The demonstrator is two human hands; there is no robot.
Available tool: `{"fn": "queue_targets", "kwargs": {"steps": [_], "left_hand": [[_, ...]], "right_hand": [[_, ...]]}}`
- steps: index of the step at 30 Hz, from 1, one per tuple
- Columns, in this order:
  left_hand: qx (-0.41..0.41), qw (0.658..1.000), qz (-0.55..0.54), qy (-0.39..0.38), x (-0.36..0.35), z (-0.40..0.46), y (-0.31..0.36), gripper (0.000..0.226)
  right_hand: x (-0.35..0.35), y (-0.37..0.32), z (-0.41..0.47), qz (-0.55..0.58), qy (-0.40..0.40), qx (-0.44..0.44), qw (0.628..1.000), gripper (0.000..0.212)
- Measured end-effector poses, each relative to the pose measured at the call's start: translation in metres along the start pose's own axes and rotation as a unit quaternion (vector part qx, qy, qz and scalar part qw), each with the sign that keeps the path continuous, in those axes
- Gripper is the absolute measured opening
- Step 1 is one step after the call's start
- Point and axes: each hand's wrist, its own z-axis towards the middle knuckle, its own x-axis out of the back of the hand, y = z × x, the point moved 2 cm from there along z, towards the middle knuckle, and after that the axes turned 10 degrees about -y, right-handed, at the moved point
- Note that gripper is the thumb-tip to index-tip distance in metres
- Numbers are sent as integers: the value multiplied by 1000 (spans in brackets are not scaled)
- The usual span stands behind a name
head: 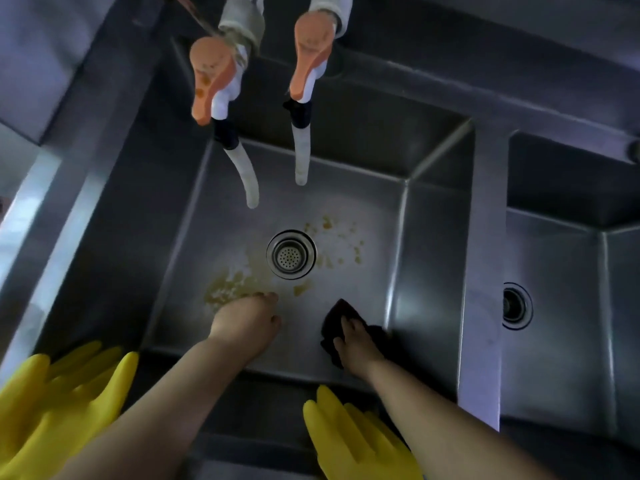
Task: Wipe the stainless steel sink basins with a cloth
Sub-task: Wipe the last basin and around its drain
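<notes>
On the near rim of the sink lay two yellow rubber gloves, one at the left [52,403] and one nearer the middle [353,441]. Past them, down in the left basin [367,216], the right hand [356,341] pressed a dark cloth [337,317] against the floor by the near wall, fingers curled over it. The left hand [246,317] rested loosely curled, holding nothing, beside yellowish stains [225,289]. Farther on sat the drain [291,254], then two orange-handled taps [256,74]
</notes>
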Motion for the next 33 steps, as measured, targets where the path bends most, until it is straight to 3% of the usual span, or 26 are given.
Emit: {"fn": "queue_targets", "kwargs": {"steps": [8, 13, 20, 26, 29, 33], "left_hand": [[-11, 995, 91, -30, 0, 61, 5, 34], [8, 988, 153, 10, -1, 96, -7, 48], [13, 973, 225, 53, -5, 139, -25, 68], [22, 973, 218, 80, -4, 151, -34, 68], [11, 970, 219, 106, -3, 148, -37, 62], [23, 967, 232, 105, 1, 145, -40, 73]], "right_hand": [[48, -3, 59, -54, 166, -28, 984, 62], [120, 6, 103, -176, 249, -34, 952, 64], [186, 2, 162, -165, 327, -61, 929, 70], [160, 5, 151, -176, 307, -38, 935, 68], [106, 3, 127, -169, 264, -9, 949, 70], [34, 7, 96, -198, 191, 6, 961, 82]]}}
